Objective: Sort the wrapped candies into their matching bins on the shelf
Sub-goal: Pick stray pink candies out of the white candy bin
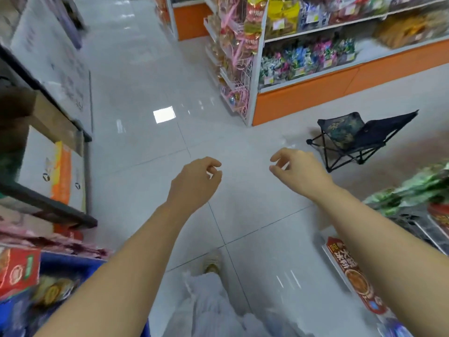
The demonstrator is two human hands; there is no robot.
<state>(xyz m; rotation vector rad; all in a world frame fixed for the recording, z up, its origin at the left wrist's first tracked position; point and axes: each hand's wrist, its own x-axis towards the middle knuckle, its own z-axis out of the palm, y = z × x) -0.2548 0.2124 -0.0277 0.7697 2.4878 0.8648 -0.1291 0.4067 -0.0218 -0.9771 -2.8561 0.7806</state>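
Both bare forearms reach forward and slightly down over the tiled floor (150,93), rising from the bottom edge of the view and angling a little toward each other. The left hand (194,183) hangs back-up with the wrist bent down. Its fingers curl loosely toward the thumb with a small gap between them, and it holds and touches nothing. The right hand (301,171) is a little further out and higher, also back-up. Its fingers (279,156) are loosely hooked and parted from the thumb, and it is empty as well. The two hands are apart, with floor showing between them.

The wrapped candies (306,59) lie in mixed blue, pink, green and white heaps along the front edge of the lowest level of the shelf (303,100). The shelf has an orange base and stands at the far right, well apart from both hands. Whether dividers split the heaps into bins cannot be told through the blur. A dark folding stool (359,135) stands on the floor by the shelf's near corner, just beyond the right hand in the view. A shoe (212,263) shows on the floor between the forearms
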